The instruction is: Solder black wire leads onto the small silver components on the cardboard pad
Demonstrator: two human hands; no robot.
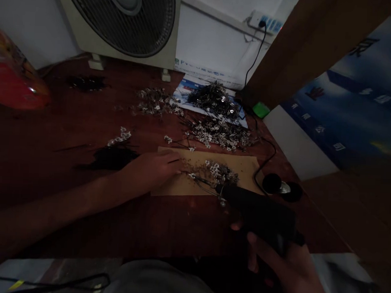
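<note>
Reddish wooden tabletop (179,228), near its front edge: kraft card (246,170) bearing a wire blossom sprig (220,171), which I judge light and fragile, best taken by the stem. Left hand (152,170) lies open, fingers flat beside it; right hand (282,264) closes around a black glue gun (260,214).

A reddish-brown surface (82,219) spreads across the lower left of the frame. At the centre lies a plain tan card (243,170), and a matt black glue gun (257,214) sits lower right. White and silver blossom sprigs (218,134) on dark stems speckle the upper middle. Upper left, a glossy red-orange packet (13,74) shows yellow markings; the fan (80,33) beside it is cream with a dark grille. At right, a poster (353,101) is mottled blue and white with dark characters, and a bright green scrap (261,109) stands out beside it.
</note>
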